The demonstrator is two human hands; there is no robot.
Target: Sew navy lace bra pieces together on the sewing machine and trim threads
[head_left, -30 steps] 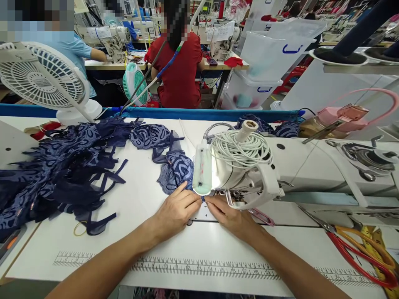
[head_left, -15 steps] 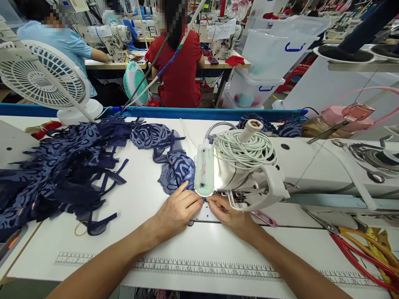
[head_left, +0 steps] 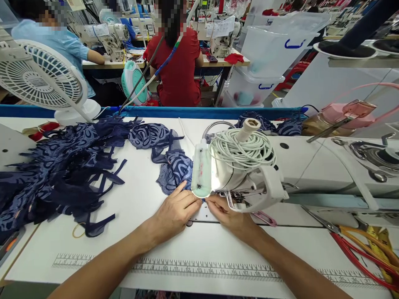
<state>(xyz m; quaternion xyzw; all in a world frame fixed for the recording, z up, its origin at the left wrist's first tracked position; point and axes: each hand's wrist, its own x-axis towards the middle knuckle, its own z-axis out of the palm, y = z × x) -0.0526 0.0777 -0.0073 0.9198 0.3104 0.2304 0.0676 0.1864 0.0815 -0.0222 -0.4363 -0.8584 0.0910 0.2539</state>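
A navy lace bra cup with a wavy pattern lies on the white table, just left of the sewing machine head. My left hand rests at its near edge, one finger stretched onto the lace and the others closed together by the needle area. From the right, my right hand pinches close to the machine's foot, its fingers partly behind the pale guard. Between both sets of fingertips shows a tiny blue bit of the fabric. The needle is hidden.
A heap of navy lace pieces with straps covers the table's left side. A white fan stands behind it. Scissors with red handles lie at right, near a printed ruler. Coworkers sit beyond the blue table edge.
The whole view has shifted very slightly. Both hands stay in place at the machine, and less of the blue fabric shows between the fingertips.
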